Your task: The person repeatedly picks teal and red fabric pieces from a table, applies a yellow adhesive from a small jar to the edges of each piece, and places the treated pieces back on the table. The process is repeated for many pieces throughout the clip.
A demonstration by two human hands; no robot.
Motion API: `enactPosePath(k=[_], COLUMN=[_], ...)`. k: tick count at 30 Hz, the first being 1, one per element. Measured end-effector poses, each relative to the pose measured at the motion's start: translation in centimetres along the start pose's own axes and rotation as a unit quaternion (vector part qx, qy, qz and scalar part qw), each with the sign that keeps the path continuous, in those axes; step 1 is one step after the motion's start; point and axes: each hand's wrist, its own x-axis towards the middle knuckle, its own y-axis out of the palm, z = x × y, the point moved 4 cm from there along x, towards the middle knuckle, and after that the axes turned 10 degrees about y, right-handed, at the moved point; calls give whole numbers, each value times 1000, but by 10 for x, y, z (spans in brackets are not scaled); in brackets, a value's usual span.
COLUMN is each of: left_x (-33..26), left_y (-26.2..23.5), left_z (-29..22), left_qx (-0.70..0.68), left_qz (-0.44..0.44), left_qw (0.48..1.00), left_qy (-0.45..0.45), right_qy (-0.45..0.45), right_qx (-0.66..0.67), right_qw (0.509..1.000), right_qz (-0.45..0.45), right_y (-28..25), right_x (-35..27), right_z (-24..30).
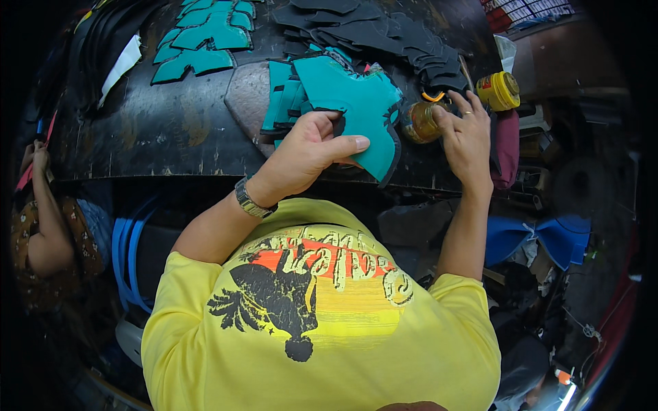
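My left hand [310,149] grips a teal cut piece of material [356,109] with a black edge, holding it over the near edge of the dark worktable [171,130]. A stack of similar teal pieces [282,99] lies just behind it. My right hand [466,133], with a ring on one finger, rests against a small amber glue jar [419,122] on the table, fingers curled toward it. Whether a brush is in that hand is hidden.
More teal pieces [205,34] lie at the far left of the table, a heap of black cut pieces [370,31] at the far middle. A yellow tin [500,90] stands at the right edge. Another person's arm [44,219] is at left. Blue material [541,236] lies lower right.
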Motion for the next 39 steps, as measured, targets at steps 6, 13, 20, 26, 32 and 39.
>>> enactPosePath(k=[6, 13, 20, 26, 32, 39], left_x=[1, 5, 6, 4, 3, 7], left_y=[2, -5, 0, 4, 1, 0], left_z=[3, 5, 9, 8, 8, 2], left_qx=[26, 57, 66, 41, 27, -49], left_qz=[11, -18, -12, 3, 9, 36], left_qw=[1000, 998, 998, 999, 999, 998], left_qy=[1, -10, 8, 23, 18, -13], right_qy=[69, 76, 38, 2, 37, 7], right_qx=[172, 66, 271, 429, 478, 522], right_qw=[983, 993, 959, 903, 877, 852], right_qz=[9, -53, -72, -39, 5, 50], right_y=[-3, -13, -34, -11, 3, 7], right_x=[13, -26, -44, -36, -37, -37], right_z=[-3, 16, 46, 79, 81, 80])
